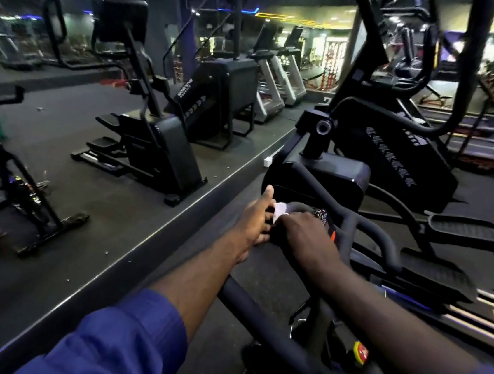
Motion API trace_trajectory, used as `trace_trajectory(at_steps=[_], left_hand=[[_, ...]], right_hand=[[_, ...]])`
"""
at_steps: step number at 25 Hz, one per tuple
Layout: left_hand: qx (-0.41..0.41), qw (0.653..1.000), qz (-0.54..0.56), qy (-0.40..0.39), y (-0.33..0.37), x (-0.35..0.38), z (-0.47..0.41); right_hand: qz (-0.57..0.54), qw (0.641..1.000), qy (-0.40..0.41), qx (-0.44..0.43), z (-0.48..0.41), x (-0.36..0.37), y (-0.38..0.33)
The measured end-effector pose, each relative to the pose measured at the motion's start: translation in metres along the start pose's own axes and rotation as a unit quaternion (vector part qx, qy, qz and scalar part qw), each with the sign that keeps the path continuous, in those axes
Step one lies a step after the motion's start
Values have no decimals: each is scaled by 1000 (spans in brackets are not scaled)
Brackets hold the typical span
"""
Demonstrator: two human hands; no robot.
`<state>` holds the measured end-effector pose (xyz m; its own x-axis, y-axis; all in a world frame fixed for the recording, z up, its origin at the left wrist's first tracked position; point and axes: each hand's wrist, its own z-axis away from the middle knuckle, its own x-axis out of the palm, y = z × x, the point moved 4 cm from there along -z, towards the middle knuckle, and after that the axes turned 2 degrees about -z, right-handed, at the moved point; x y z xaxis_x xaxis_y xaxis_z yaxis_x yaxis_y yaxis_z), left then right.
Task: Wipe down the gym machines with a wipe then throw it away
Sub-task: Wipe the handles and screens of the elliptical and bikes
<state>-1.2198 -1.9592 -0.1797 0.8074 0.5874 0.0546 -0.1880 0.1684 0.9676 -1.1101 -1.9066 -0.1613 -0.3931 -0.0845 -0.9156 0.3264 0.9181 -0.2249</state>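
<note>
Wipe (280, 211) is showing only as a small white patch between my hands, lying on the front curve of the exercise bike's handlebar (382, 237). Most of it is hiding under my right hand (301, 235), which is curling down over it and the bar. My left hand (254, 218) is pressing in beside it, thumb up, fingers bent inward and partly hidden, so I cannot tell its grip.

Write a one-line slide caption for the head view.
Left hand and right hand meet at a white wipe on a black machine handlebar.
</note>
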Motion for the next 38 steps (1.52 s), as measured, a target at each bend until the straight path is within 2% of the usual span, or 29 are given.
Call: trace_trajectory(at_steps=[2,5,8,12,15,19,22,25,29,32,34,38], left_hand=[[20,1000,-1,-15,-3,4,-2],[38,999,-2,-34,-3,8,0],[35,998,-5,-56,-3,7,-4],[58,996,9,-68,8,10,8],[50,995,0,-82,14,13,11],[33,996,-5,-84,14,10,-5],[27,996,-29,-81,15,10,-15],[17,997,-23,-67,17,17,-19],[3,999,-8,-44,15,18,-33],[-21,1000,-3,-13,15,22,-41],[-32,999,-6,0,15,28,-49],[-43,997,-58,21,10,41,-60]], right_hand=[[3,1000,-4,28,-2,-12,5],[-54,996,36,62,-19,-15,3],[-19,998,10,53,-14,8,-14],[-42,992,-16,122,-7,-4,1],[-33,986,21,160,-17,-16,7],[-93,981,69,158,0,10,-12],[-80,981,68,165,5,5,3],[-93,967,107,213,-17,-1,4],[-119,965,105,207,-3,17,-6],[-48,977,41,204,7,14,16],[-25,980,53,192,-3,12,17],[-96,981,85,148,28,25,10]])
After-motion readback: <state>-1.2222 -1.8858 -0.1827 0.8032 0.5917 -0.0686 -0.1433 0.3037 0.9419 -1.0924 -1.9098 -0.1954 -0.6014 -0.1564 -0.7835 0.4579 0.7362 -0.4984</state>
